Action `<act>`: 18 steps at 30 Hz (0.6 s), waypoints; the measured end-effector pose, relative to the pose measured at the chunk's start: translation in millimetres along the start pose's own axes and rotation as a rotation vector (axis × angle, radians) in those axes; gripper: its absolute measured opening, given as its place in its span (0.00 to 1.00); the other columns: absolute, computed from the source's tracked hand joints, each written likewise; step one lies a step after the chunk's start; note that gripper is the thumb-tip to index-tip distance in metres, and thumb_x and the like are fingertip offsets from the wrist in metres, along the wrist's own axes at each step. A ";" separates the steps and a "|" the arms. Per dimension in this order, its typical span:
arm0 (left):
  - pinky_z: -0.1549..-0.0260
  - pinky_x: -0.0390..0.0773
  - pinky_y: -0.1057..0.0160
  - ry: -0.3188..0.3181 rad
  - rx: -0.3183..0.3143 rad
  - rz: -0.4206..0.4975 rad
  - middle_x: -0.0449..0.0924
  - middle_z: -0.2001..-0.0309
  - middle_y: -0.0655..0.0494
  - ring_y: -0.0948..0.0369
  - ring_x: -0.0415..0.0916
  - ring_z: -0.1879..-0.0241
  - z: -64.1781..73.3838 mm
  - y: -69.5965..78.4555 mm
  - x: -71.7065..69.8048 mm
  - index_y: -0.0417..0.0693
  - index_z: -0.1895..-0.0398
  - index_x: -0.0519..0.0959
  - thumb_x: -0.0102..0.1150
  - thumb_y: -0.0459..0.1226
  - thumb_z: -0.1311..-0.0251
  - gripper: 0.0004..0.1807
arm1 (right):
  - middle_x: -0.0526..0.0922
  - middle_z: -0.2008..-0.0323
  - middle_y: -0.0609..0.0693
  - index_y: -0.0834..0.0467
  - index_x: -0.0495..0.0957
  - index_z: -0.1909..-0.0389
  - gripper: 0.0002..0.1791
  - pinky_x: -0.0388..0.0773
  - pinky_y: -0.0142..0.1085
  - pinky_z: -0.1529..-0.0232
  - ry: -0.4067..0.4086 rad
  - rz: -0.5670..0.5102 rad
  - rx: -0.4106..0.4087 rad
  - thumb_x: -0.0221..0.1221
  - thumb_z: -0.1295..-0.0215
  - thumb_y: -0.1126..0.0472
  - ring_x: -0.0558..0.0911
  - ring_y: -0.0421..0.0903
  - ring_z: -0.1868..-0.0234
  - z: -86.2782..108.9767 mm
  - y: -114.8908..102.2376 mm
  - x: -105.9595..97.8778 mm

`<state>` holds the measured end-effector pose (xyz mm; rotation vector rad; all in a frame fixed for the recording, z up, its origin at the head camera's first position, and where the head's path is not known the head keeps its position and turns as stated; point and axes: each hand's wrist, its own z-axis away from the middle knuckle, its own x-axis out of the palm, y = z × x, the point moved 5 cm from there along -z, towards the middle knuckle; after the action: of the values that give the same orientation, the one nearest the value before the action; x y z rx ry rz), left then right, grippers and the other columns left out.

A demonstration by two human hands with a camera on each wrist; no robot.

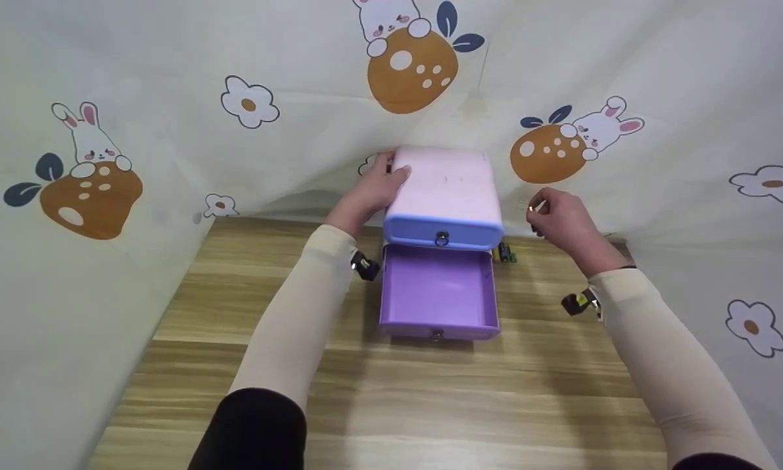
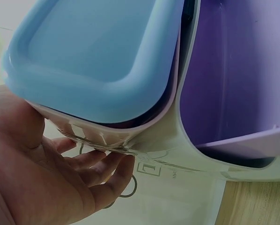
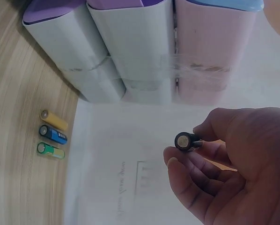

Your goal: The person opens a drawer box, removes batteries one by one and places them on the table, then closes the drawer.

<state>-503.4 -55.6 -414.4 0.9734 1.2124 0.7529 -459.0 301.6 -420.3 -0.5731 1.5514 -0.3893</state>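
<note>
A stacked drawer unit stands by the back wall, its pink top box (image 1: 447, 186) uppermost. The blue drawer (image 1: 411, 230) is closed in that box. Below it the purple drawer (image 1: 440, 287) is pulled out, with nothing seen inside. My left hand (image 1: 375, 189) rests against the pink box's left side, thumb on its upper edge; the left wrist view shows its fingers lying along the side. To the right of the unit my right hand (image 1: 564, 219) is raised, pinching a black battery (image 3: 183, 141) between thumb and fingers.
Beside the unit's right side, a yellow battery (image 3: 55, 120), a blue battery (image 3: 53, 134) and a green battery (image 3: 51, 150) lie in a row on the wood-grain table (image 1: 417, 405). A lower purple drawer (image 3: 48, 10) is closed. Patterned cloth (image 1: 300, 163) hangs behind and at both sides.
</note>
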 end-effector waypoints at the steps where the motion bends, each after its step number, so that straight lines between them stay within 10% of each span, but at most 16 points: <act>1: 0.18 0.57 0.53 0.000 -0.002 0.001 0.55 0.13 0.46 0.53 0.55 0.16 0.1 0.1 0.1 0.47 0.10 0.50 0.46 0.53 0.13 0.39 | 0.89 0.66 0.59 0.64 0.80 0.49 0.10 0.80 0.35 0.73 0.001 0.004 -0.001 0.61 0.24 0.62 0.84 0.48 0.69 -0.5 0.7 0.9; 18: 0.20 0.61 0.54 0.007 0.054 0.002 0.62 0.16 0.44 0.51 0.60 0.18 -0.7 -0.9 0.0 0.44 0.11 0.52 0.48 0.53 0.13 0.39 | 0.89 0.68 0.58 0.67 0.80 0.49 0.11 0.78 0.37 0.71 -0.033 0.046 0.012 0.59 0.22 0.62 0.83 0.44 0.72 -7.9 31.4 26.4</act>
<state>-504.1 -55.8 -415.2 1.0167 1.2439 0.7290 -470.7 311.2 -459.3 -0.5315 1.5273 -0.3523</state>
